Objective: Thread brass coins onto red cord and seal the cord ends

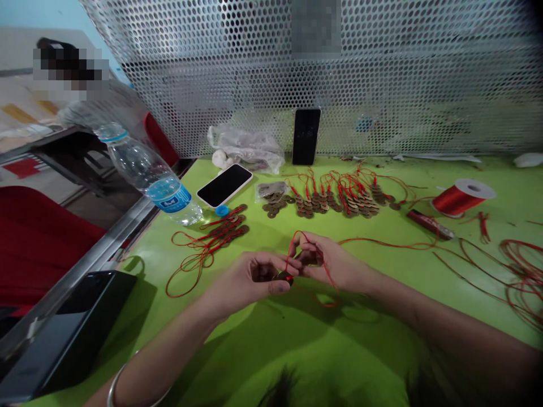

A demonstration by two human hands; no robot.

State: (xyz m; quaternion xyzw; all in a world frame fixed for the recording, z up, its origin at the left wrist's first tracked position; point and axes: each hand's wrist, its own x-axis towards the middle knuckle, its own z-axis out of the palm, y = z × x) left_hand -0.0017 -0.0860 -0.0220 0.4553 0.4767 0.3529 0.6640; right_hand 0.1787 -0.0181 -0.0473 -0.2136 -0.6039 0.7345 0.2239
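Note:
Between thumb and fingers, my left hand (250,278) pinches a dark brass coin (280,276) with red cord tied at its edge. My right hand (328,263) is close beside it, its fingers curled around the red cord (326,261), which loops up over the fingers and hangs down past the palm. Beyond my hands lie several finished-looking strings of coins with red cords (356,195), in a row. Another bunch of coin strings (227,229) lies to the left, its cord loops spread on the green table (271,362).
A water bottle (148,175), a white-edged phone (225,185) and a blue cap (222,210) are at the left. A dark phone (306,137) leans on the perforated metal screen (254,68). Loose coins (275,203), a red cord spool (460,198) and tangled cord (524,271) lie around.

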